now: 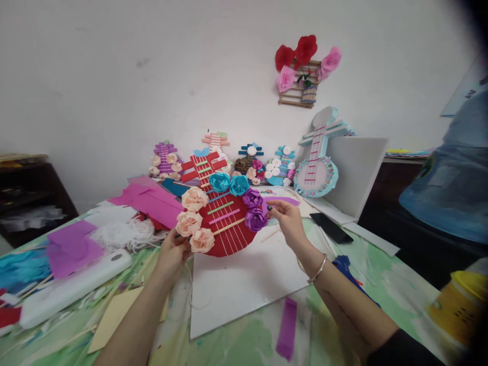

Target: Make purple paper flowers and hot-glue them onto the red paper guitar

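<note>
A red paper pipa (238,244) is held tilted above the table, with white strings and coloured strips across its front. Peach paper flowers (189,222) line its left edge; blue flowers (239,185) and purple flowers (256,216) sit along the upper right. My left hand (173,254) grips its lower left edge, with the fingertips partly behind the peach flowers. On the other side, my right hand (285,218) pinches the edge by the purple flowers, its fingers partly hidden. A white board (236,295) lies flat beneath the pipa.
Several small paper instruments (165,160) and a larger pale-blue one (316,175) stand along the wall. Left are pink paper (148,201), tangled white string (124,235) and a long white case (76,287). Right are a black phone (331,227) and a yellow cup (459,305).
</note>
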Available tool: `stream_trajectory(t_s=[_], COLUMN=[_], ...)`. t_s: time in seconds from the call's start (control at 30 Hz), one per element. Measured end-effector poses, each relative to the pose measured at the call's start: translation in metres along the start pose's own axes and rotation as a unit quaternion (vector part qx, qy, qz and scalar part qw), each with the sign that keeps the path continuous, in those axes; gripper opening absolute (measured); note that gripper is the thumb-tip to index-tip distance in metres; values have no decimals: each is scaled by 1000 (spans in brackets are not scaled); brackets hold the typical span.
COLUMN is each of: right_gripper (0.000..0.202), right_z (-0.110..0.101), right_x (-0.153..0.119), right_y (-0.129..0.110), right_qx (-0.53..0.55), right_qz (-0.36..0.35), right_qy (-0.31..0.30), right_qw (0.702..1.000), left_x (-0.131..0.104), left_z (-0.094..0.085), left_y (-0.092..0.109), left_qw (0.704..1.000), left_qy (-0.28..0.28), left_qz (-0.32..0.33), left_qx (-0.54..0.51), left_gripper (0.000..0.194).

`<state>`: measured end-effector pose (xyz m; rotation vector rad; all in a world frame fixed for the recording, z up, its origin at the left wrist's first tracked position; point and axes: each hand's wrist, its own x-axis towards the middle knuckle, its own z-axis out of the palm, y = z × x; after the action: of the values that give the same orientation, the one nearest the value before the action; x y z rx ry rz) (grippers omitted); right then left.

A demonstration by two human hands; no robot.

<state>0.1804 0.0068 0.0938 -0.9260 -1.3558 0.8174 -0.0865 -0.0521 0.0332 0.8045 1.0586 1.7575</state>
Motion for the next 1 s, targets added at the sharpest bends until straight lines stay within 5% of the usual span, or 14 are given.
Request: stream_trajectory(t_s=[0.27, 0.6, 0.83, 1.0], right_gripper=[16, 14, 14, 8], right_z=[1, -6, -30, -54], right_x=[1, 3, 10, 9], right_y=[12, -6, -35, -68], right_qx=[-16, 16, 108, 153], right_qz=[41, -5, -130, -235], right_qy=[-44, 9, 114, 238], right_qw=[998, 1000, 979, 930], left_x=[1, 0, -2, -2], left_z=[-3, -2, 1, -1], left_y=[-2, -1, 2, 0], left_qw=[1000, 1000, 999, 999], left_qy=[-23, -9, 1, 2], left_qz=[-4, -18, -22, -20], left_qx=[-1, 22, 28, 27], left_gripper=[57, 58, 55, 53])
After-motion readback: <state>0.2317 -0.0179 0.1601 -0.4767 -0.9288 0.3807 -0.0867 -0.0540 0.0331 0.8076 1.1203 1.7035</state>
